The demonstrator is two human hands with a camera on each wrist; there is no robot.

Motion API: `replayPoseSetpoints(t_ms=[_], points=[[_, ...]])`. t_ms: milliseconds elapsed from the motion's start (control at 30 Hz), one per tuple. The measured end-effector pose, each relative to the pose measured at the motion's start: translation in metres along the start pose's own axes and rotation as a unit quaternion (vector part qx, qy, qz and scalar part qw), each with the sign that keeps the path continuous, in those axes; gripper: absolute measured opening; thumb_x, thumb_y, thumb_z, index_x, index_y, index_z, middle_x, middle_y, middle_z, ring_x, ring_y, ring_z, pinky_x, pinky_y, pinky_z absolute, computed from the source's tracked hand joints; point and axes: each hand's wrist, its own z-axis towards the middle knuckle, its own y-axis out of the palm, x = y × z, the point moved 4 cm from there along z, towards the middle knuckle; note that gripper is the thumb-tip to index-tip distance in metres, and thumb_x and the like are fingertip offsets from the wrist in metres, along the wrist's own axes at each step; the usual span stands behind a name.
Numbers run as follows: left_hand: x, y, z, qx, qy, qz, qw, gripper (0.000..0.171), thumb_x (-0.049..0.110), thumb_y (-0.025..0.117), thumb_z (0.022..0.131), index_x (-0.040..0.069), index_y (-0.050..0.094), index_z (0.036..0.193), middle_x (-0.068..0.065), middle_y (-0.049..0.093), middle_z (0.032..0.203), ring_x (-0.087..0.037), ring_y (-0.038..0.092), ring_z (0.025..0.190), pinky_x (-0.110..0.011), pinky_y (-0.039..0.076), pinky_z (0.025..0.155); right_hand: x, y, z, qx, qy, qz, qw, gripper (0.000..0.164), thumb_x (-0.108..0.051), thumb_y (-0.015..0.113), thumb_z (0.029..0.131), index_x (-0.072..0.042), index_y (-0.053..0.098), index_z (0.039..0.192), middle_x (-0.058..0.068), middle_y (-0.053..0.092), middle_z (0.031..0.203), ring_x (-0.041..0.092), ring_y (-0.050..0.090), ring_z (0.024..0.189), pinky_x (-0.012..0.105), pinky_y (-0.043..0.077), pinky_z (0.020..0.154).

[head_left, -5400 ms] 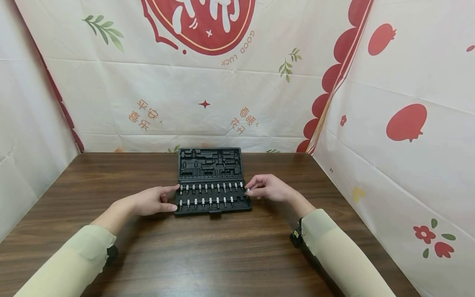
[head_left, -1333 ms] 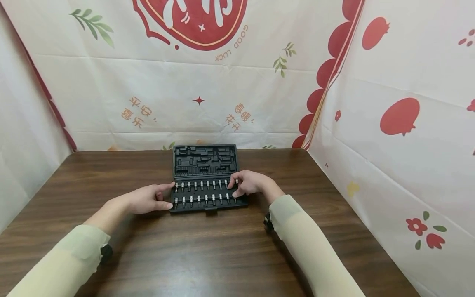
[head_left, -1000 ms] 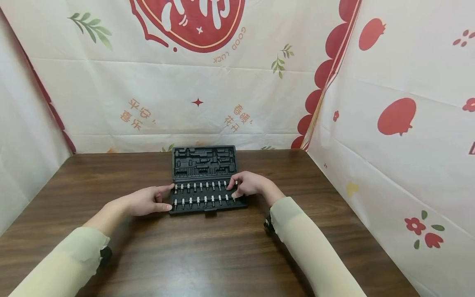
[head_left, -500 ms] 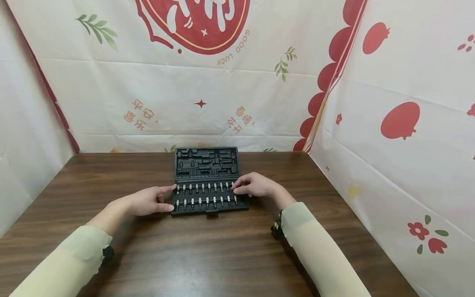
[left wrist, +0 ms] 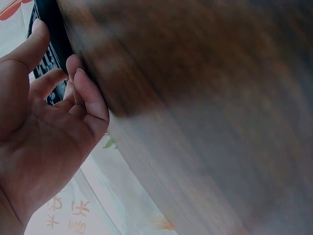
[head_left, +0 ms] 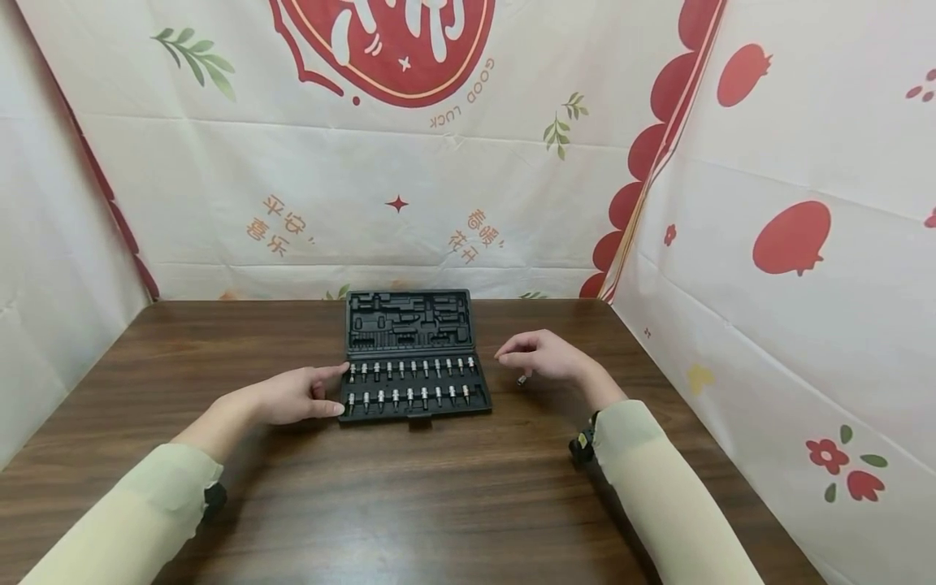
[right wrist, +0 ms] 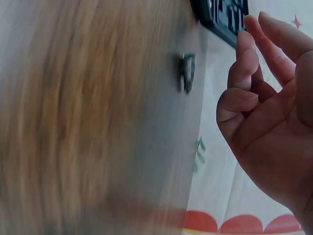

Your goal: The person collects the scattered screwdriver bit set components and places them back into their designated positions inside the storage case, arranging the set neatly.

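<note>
An open black plastic case (head_left: 409,383) lies on the table with two rows of silver bit sockets (head_left: 413,397) in its tray. My left hand (head_left: 296,396) is at the case's left side, its index fingertip at the rear corner and its thumb at the front corner. My right hand (head_left: 544,357) hovers to the right of the case, thumb and index finger close to each other, nothing visible between them. Just under it a loose bit socket (head_left: 522,379) lies on the table. The right wrist view shows that bit socket (right wrist: 187,72) apart from the fingers.
The case's lid (head_left: 409,319) stands raised at the back, its moulded recesses facing me. Brown wood-grain table (head_left: 395,496) surrounds the case. A printed white cloth (head_left: 366,162) hangs behind the table and along both sides.
A bit socket that my right hand held beside the case now sits at the right end of the front row. That hand has since moved right, off the case, over the loose bit socket.
</note>
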Motion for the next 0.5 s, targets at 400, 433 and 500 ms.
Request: replayPoseSetpoints(t_ms=[400,433,500], points=[[0.000,0.002,0.000,0.001,0.004,-0.006,1.0000,0.084,0.033,0.077,0.105,0.001,0.035,0.170,0.000,0.051,0.077,-0.015,0.045,0.070,-0.032,0.040,0.072,0.033,-0.017,-0.013,0.000,0.012,-0.022,1.000,0.022,-0.026,0.077,0.103,-0.015,0.083,0.121,0.006,0.076,0.106,0.025,0.062,0.092,0.038,0.053,0.084],[0.000,0.002,0.000,0.001,0.004,-0.006,1.0000,0.084,0.033,0.077,0.105,0.000,0.035,0.170,0.000,0.051,0.077,-0.015,0.045,0.070,-0.033,0.040,0.072,0.034,-0.017,-0.014,-0.004,0.015,-0.025,1.000,0.020,-0.024,0.078,0.103,-0.015,0.083,0.120,0.006,0.077,0.106,0.025,0.062,0.093,0.038,0.053,0.085],[0.001,0.002,-0.001,0.001,0.002,-0.007,1.0000,0.084,0.033,0.077,0.105,0.001,0.035,0.171,0.000,0.052,0.078,-0.015,0.046,0.070,-0.032,0.040,0.072,0.036,-0.018,-0.013,-0.014,0.016,-0.030,0.999,0.019,-0.021,0.079,0.102,-0.016,0.083,0.120,0.004,0.078,0.109,0.024,0.063,0.097,0.038,0.053,0.087]])
